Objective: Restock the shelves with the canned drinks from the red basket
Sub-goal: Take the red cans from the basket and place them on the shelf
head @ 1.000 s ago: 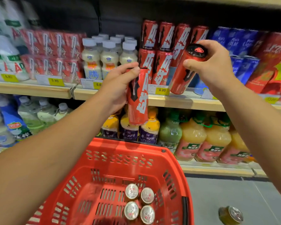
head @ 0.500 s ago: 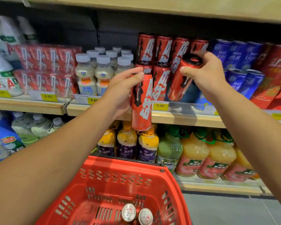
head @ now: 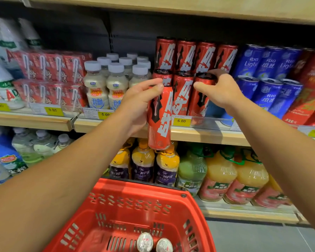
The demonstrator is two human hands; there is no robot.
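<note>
My left hand point(head: 138, 104) grips a tall red can point(head: 160, 122) upright in front of the shelf edge point(head: 207, 136). My right hand point(head: 220, 90) is closed over the top of a second red can point(head: 198, 102), which stands on the shelf beside the stacked row of matching red cans point(head: 185, 57). The red basket point(head: 135, 202) sits below my arms. Two silver can tops point(head: 154, 242) show at its bottom.
Blue cans point(head: 273, 77) stand right of the red ones, white-capped bottles point(head: 115, 82) and red cartons point(head: 51, 79) to the left. Juice bottles point(head: 218, 179) fill the lower shelf. An upper shelf board point(head: 189, 6) hangs overhead. Grey floor point(head: 262, 237) lies at lower right.
My right hand has pushed its can from tilted in front of the shelf to upright in the row. The view has tilted upward, so the basket sits lower. My left hand has stayed in place.
</note>
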